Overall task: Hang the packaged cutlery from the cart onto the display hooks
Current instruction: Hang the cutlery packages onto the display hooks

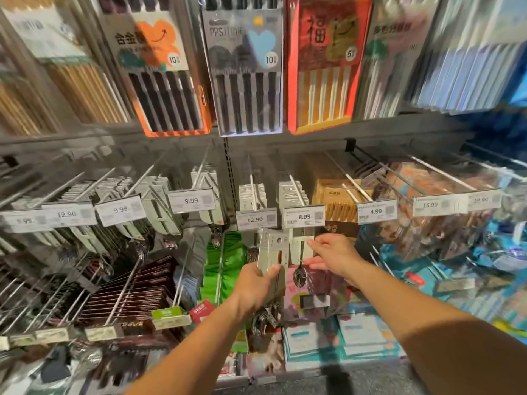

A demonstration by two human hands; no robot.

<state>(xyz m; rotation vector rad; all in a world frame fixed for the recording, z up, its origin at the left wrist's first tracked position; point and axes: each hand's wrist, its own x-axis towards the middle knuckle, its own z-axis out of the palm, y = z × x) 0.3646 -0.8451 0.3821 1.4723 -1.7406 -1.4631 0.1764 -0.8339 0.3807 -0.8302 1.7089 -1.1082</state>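
Fingers of the left hand curl round a bunch of grey card packs with metal spoons just under the 12.90 price tag, while the right hand with loose straight fingers touches a hanging spoon pack beside it.

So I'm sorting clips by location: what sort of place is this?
Most likely a shop's kitchenware aisle: price tags hang on display hooks, boxed chopsticks fill the wall above, and the left hand holds packaged cutlery.
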